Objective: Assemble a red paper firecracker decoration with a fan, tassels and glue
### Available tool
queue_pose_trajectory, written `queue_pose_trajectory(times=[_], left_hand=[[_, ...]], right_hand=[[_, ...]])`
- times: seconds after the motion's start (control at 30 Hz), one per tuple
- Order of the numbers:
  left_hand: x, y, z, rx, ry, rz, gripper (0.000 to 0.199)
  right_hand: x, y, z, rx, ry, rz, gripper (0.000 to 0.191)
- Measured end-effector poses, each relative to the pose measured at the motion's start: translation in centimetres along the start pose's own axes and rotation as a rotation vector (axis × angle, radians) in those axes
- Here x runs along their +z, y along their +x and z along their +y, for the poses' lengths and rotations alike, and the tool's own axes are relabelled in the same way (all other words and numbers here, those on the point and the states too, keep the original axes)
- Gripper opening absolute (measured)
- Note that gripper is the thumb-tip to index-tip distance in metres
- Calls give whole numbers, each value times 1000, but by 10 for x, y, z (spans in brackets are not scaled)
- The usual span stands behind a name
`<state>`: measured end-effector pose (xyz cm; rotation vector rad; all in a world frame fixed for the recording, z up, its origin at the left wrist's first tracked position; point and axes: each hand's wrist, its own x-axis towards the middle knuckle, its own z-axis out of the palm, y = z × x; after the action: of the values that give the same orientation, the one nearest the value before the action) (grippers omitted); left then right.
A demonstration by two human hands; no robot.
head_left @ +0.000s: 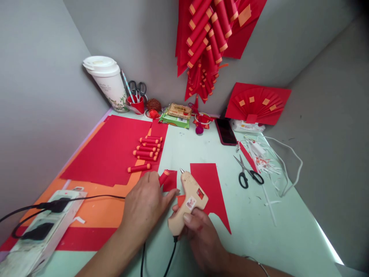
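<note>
My right hand [201, 234] is wrapped round the handle of a beige hot glue gun [187, 209], with an orange trigger and a metal nozzle pointing up and away. A black cord runs from the base of its handle. My left hand [145, 198] is closed on a red paper roll [164, 177] with an orange end, over a small piece of red paper [172, 184]; most of its fingers are hidden behind the hand. The nozzle is just right of that paper, apart from it. Beneath the glue gun lies a larger cut red sheet [206, 175].
Several finished red rolls [148, 148] lie on red sheets [106, 150] at left. A power strip [62, 215] with black plugs stands near-left. Scissors [245, 171], paper scraps [261, 157] and a phone [225, 131] are at right. A white cup [106, 84] stands in the back corner.
</note>
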<state>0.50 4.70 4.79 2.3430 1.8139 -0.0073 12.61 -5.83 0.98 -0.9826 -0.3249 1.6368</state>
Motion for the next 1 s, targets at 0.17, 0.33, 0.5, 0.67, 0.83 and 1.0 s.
queue_pose_trajectory(times=[0.17, 0.33, 0.5, 0.67, 0.83, 1.0], left_hand=[[8, 0, 6, 39, 53, 41, 33], [11, -1, 3, 84, 80, 84, 17], [9, -1, -5, 58, 62, 118, 8], [12, 3, -8, 147, -40, 131, 12], [22, 9, -12, 249, -111, 91, 6], [25, 11, -15, 231, -125, 89, 14]], right_hand=[[0, -1, 0, -32, 17, 46, 38], [2, -2, -2, -6, 1, 45, 42], [-2, -2, -1, 4, -49, 47, 46], [-7, -1, 3, 1, -109, 30, 44], [-7, -2, 1, 11, -114, 13, 42], [-8, -1, -6, -55, -125, -19, 33]])
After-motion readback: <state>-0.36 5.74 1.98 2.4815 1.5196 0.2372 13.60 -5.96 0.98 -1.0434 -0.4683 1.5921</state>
